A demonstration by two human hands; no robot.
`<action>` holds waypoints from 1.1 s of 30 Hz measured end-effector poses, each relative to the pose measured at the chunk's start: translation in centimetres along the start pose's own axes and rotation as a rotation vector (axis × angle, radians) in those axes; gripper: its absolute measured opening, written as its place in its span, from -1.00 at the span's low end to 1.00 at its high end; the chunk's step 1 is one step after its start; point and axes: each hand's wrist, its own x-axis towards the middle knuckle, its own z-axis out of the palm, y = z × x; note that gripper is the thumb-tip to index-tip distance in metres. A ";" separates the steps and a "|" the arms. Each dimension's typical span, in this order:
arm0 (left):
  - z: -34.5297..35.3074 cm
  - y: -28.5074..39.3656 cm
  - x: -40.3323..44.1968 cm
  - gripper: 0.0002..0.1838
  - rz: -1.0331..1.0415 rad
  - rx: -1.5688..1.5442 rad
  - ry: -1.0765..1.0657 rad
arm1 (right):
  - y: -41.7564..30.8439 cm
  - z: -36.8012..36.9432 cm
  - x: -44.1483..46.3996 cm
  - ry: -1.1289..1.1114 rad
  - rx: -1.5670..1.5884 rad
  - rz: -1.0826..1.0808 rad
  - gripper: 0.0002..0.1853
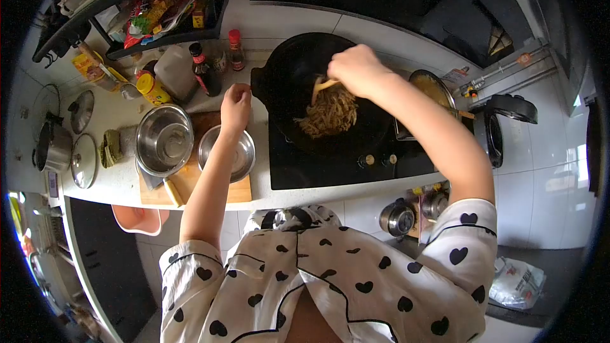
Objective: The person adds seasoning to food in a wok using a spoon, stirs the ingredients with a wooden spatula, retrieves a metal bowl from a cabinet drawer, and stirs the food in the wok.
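My right hand is closed around a wooden spatula, whose lower end reaches into the food. Brownish shredded food lies heaped in a large black wok. At the wok's left side, my left hand is closed in a fist on the wok handle; the fingers hide most of the grip. Just below my left wrist, a steel bowl stands on a wooden cutting board, partly covered by my forearm.
A larger steel bowl and a knife handle are further left. Sauce bottles line the wall. The black cooktop holds a second pan at right. Pot lids lie at far left.
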 end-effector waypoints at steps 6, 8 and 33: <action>-0.1 0.3 0.1 -0.83 -0.015 -0.023 -0.012 | 3.5 -0.8 -10.5 0.137 0.273 0.231 -0.67; -0.2 0.7 0.1 -0.84 -0.041 -0.065 -0.039 | 3.5 -1.6 -13.3 0.041 0.316 0.339 -0.70; -0.8 1.1 0.0 -0.82 -0.129 -0.014 -0.121 | -1.4 3.6 -15.4 0.124 0.851 0.572 -0.62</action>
